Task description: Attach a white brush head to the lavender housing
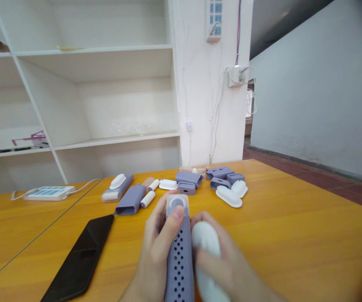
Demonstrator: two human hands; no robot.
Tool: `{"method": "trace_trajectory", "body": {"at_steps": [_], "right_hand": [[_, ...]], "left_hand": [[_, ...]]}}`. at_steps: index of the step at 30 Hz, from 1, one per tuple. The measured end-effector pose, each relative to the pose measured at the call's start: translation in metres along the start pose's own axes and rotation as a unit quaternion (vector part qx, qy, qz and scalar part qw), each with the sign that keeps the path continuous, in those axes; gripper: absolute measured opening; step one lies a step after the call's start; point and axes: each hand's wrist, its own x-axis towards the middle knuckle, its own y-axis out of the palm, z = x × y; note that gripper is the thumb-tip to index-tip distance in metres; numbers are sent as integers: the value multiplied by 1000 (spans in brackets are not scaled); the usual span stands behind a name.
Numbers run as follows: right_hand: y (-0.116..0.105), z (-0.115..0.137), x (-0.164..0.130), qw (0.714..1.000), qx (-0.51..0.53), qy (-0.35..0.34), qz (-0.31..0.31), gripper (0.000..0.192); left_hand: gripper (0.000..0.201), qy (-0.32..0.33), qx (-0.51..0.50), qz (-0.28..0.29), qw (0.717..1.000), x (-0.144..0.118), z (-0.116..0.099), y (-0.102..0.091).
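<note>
Upright in my left hand (156, 247) is a long purple-grey plastic case (180, 260) with rows of small holes and a clear cap at its top end. My thumb presses near that cap. Right beside the case, my right hand (231, 264) grips a white oval plastic piece (205, 235), partly covered by blurred fingers. Whether the white piece touches the case, I cannot tell. Beyond my hands lie a purple sleeve (131, 199), a white-and-purple roller (147, 199) and two white oval pieces (229, 196).
A black phone (82, 256) lies at the left on the wooden table (294, 235). Behind it sits a power strip (49, 193) with a cable. More purple parts (189, 178) are grouped at the far edge. White shelves (124, 109) stand behind the table.
</note>
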Motion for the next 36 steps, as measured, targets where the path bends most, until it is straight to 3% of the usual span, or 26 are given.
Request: {"method": "trace_trajectory", "body": {"at_steps": [4,7,11,16,18,22,25,32,36], "right_hand": [[3,-1,2,991,98,92,-18,32],[-4,4,10,977,152,133,-66,34],[-17,11,14,958,195,190,-89,35],[-23,13,8,939,252,220,-80,30],[-24,10,8,935,271,221,-54,28],[-27,1,13,920,350,169,55,31],[-32,-3,15,908,373,172,85,37],[-26,1,9,946,287,131,75,21],[-18,-6,6,975,196,101,32,45]], "left_hand": [[42,-35,-50,-10,998,12,-5,-8],[51,-102,-151,47,982,23,-7,-19],[56,-127,-250,139,950,26,-1,-26],[61,-159,-286,174,929,22,17,-28],[61,-154,-301,179,924,23,24,-28],[69,-177,-312,200,912,27,31,-28],[72,-191,-315,197,909,28,32,-28],[71,-240,-300,157,910,32,30,-33],[67,-248,-290,122,916,27,25,-29]]}}
